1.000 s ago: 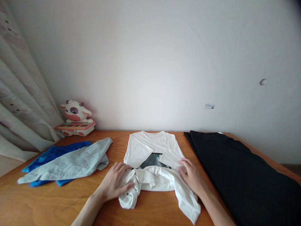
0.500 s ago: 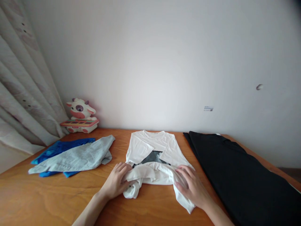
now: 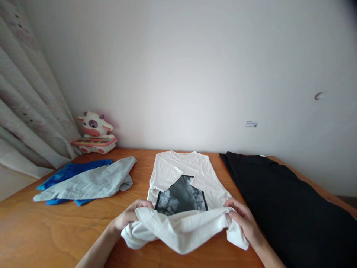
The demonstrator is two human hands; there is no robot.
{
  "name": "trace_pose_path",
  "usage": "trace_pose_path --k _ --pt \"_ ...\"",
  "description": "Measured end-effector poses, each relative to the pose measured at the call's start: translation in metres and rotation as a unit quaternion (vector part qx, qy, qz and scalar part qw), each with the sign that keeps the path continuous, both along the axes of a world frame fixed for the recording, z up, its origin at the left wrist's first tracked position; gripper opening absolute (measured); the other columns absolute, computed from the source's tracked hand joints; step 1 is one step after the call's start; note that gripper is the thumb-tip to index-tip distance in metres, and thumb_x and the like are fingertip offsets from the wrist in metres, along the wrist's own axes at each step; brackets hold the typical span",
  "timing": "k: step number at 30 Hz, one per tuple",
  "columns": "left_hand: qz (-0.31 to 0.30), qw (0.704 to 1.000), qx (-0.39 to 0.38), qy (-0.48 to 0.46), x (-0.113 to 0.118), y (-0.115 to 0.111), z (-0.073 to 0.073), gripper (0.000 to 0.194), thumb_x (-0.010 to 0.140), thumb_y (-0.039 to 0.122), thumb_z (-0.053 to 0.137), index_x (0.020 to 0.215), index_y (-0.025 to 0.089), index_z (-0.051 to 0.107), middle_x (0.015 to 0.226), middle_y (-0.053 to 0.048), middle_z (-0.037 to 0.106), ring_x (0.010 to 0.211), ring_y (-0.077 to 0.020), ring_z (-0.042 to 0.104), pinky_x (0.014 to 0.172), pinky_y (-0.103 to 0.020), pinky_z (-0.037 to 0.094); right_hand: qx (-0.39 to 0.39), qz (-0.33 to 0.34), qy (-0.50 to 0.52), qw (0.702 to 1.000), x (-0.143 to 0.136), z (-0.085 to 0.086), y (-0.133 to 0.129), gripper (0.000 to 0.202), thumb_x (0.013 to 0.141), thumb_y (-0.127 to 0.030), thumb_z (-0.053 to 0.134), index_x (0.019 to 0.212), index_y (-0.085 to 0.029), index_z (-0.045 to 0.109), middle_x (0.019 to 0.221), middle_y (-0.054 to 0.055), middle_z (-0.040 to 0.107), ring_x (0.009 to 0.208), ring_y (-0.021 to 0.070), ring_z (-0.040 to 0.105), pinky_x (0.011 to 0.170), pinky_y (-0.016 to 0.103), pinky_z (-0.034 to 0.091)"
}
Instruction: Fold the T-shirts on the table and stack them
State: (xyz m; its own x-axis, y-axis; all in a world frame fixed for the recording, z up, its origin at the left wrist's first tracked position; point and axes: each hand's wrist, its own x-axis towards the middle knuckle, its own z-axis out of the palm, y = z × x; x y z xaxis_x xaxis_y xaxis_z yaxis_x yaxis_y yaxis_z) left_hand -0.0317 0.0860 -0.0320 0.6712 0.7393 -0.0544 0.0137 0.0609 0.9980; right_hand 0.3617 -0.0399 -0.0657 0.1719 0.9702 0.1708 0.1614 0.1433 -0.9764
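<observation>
A white T-shirt (image 3: 192, 227) with a dark grey printed picture lies with its collar toward the wall and both sleeves turned in over the chest. Its lower part is bunched and lifted at the near side. On the left, my left hand (image 3: 134, 214) grips the bunched cloth, its fingers partly behind the fabric. My right hand (image 3: 242, 217) pinches the other side of the hem between thumb and fingers. Between the hands the hem sags in a loose curve above the wooden table (image 3: 69, 234).
Left of the shirt, a light grey garment (image 3: 92, 182) lies over a blue garment (image 3: 69, 171). A toy cow with a keyboard (image 3: 95, 134) stands by the curtain (image 3: 30, 93). A large black garment (image 3: 284, 201) covers the right side, close to my right hand.
Both hands have drawn the shirt's lower part toward me and spread slightly apart. The hem now hangs between them, and more of the printed picture shows.
</observation>
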Motion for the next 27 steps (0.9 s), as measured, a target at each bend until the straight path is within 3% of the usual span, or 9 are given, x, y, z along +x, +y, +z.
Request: trace_pose_path --k 3,6,12,14,17,19,22,25,27 --pt "-0.017 0.995 -0.095 -0.005 -0.006 -0.002 0.004 0.026 0.049 0.03 0.071 0.069 0.016 0.077 0.065 -0.005 0.07 0.057 -0.0181 0.058 0.055 -0.028 0.043 -0.013 0.024 0.016 1.0 -0.004 0.005 0.0 0.047 0.08 -0.066 0.062 0.07 -0.021 0.058 0.059 -0.003 0.048 0.054 0.0137 0.046 0.049 0.024 0.038" --pt "0.003 0.994 -0.105 -0.03 0.0 -0.001 0.003 0.028 0.051 0.03 0.071 0.074 0.016 0.08 0.072 -0.007 0.075 0.064 -0.0223 0.064 0.062 -0.032 0.05 -0.013 0.029 -0.055 0.998 -0.011 0.01 0.002 0.054 0.083 -0.068 0.058 0.058 -0.021 0.048 0.056 -0.003 0.045 0.056 0.0137 0.045 0.053 0.025 0.039" --pt "0.185 0.978 -0.088 -0.037 0.024 0.009 -0.001 0.046 0.082 0.055 0.065 0.105 0.017 0.074 0.097 -0.009 0.078 0.09 -0.0275 0.072 0.083 -0.038 0.057 -0.006 -0.103 -0.141 0.985 -0.003 0.001 0.008 0.048 0.088 -0.068 0.054 0.075 -0.022 0.061 0.067 0.001 0.061 0.065 0.0187 0.059 0.058 0.025 0.046" --pt "0.183 0.979 -0.081 -0.047 0.023 0.012 0.0 0.051 0.085 0.057 0.057 0.115 0.018 0.07 0.104 -0.01 0.077 0.098 -0.0293 0.072 0.089 -0.043 0.056 0.001 -0.101 -0.17 0.98 0.001 0.0 0.008 0.045 0.091 -0.065 0.052 0.08 -0.022 0.062 0.071 0.002 0.064 0.067 0.0194 0.061 0.061 0.026 0.047" --pt "0.141 0.985 -0.065 -0.073 0.014 0.012 -0.001 0.06 0.085 0.062 0.052 0.121 0.018 0.068 0.108 -0.012 0.076 0.103 -0.0321 0.071 0.094 -0.047 0.054 0.024 -0.024 -0.225 0.974 0.0 0.005 0.004 0.043 0.094 -0.06 0.049 0.078 -0.023 0.062 0.073 0.003 0.064 0.07 0.0195 0.059 0.065 0.027 0.047" --pt "0.095 0.992 -0.042 -0.078 0.006 0.01 -0.005 0.061 0.08 0.065 0.058 0.113 0.016 0.073 0.106 -0.014 0.076 0.097 -0.0328 0.071 0.09 -0.046 0.055 0.041 0.023 -0.258 0.965 -0.003 0.008 0.002 0.046 0.094 -0.059 0.05 0.067 -0.023 0.059 0.068 0.002 0.061 0.069 0.019 0.058 0.067 0.028 0.047" --pt "0.056 0.995 -0.023 -0.085 0.002 0.01 -0.011 0.068 0.08 0.075 0.051 0.089 0.013 0.077 0.068 -0.01 0.07 0.06 -0.0228 0.064 0.062 -0.036 0.053 0.061 0.043 -0.266 0.961 -0.005 0.008 0.001 0.058 0.093 -0.061 0.05 0.05 -0.023 0.043 0.054 -0.001 0.048 0.058 0.0159 0.051 0.063 0.028 0.044" --pt "0.145 0.987 0.023 -0.07 0.007 0.014 -0.013 0.074 0.089 0.078 0.033 0.079 0.016 0.073 0.049 -0.001 0.053 0.048 -0.0173 0.051 0.054 -0.032 0.046 0.075 0.013 -0.22 0.973 -0.002 0.004 0.003 0.062 0.096 -0.064 0.041 0.05 -0.023 0.045 0.055 0.001 0.051 0.057 0.0165 0.053 0.061 0.028 0.044" --pt "0.24 0.961 0.138 0.02 0.01 0.02 -0.014 0.062 0.09 0.073 0.043 0.076 0.018 0.069 0.06 -0.002 0.059 0.06 -0.0184 0.057 0.062 -0.031 0.048 0.072 -0.064 -0.185 0.978 0.003 -0.001 0.005 0.059 0.098 -0.063 0.036 0.059 -0.023 0.057 0.065 0.004 0.062 0.067 0.0195 0.06 0.066 0.029 0.049"
